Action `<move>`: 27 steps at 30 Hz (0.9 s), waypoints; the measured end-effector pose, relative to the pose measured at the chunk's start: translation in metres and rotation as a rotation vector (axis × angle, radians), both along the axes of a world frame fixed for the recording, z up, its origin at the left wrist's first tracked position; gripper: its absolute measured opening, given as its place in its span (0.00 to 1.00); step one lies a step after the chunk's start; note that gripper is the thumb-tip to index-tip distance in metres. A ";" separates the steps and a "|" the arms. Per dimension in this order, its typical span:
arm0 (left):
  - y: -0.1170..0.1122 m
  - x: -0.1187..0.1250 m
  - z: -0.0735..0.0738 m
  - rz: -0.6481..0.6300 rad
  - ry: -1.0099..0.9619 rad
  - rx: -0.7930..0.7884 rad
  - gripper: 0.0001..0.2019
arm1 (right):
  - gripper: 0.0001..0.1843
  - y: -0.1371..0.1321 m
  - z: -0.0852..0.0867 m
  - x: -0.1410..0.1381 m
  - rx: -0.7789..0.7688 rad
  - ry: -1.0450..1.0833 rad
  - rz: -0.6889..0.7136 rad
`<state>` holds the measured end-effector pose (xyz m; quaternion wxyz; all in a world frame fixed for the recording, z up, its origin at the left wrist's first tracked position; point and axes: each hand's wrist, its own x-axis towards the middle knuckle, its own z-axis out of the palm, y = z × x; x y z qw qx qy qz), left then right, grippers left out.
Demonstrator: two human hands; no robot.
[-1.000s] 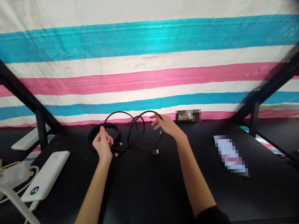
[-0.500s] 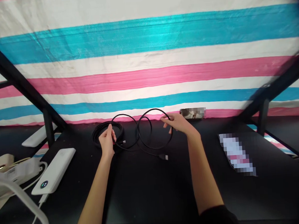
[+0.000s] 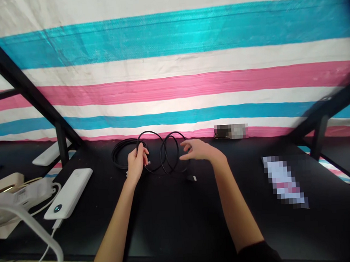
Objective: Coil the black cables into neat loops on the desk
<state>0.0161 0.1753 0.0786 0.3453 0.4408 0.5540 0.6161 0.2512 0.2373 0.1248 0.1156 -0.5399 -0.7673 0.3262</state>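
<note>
1. The black cable (image 3: 164, 149) lies near the back of the table (image 3: 174, 222), between the two hands: a many-turn coil on the left, looser loops rising to the right of it.
2. The left hand (image 3: 138, 161) has thumb and fingers pinched together on a strand of the cable, just in front of the coil.
3. The right hand (image 3: 198, 150) holds its thumb and fingers apart beside the rightmost loop; whether a strand touches them, I cannot tell. The two hands are well apart from each other.
4. A dark plug with a pale tip (image 3: 192, 179) sits below the right hand, and another pale connector end (image 3: 149, 162) shows just beside the left hand's fingers.
5. On the left side of the table lies a white power bank (image 3: 70, 190), its small round display lit — a white lead (image 3: 57, 224) is plugged into its near end. Next to it is a white power strip (image 3: 38, 190).
6. To the right lies a flat, phone-shaped object (image 3: 285, 181), its surface pixelated. A smaller pixelated object (image 3: 230, 131) sits at the back, against the striped sheet (image 3: 169, 32).
</note>
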 end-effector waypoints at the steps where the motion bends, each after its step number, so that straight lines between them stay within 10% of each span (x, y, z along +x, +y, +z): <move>1: -0.001 0.001 -0.001 0.031 0.048 0.022 0.20 | 0.36 -0.003 0.001 -0.004 -0.086 -0.018 0.062; 6: -0.002 0.005 -0.005 0.061 0.113 0.064 0.17 | 0.37 -0.014 0.001 -0.033 -0.189 -0.094 0.334; 12: -0.001 0.007 -0.001 -0.117 -0.023 0.109 0.20 | 0.09 -0.024 0.004 -0.054 -0.113 -0.047 0.554; 18: 0.005 0.003 -0.002 -0.030 0.001 0.205 0.19 | 0.07 -0.023 0.019 -0.030 -0.162 0.126 0.370; 27: 0.013 0.000 -0.020 0.140 0.143 0.129 0.15 | 0.12 -0.035 0.054 -0.007 0.287 0.366 0.208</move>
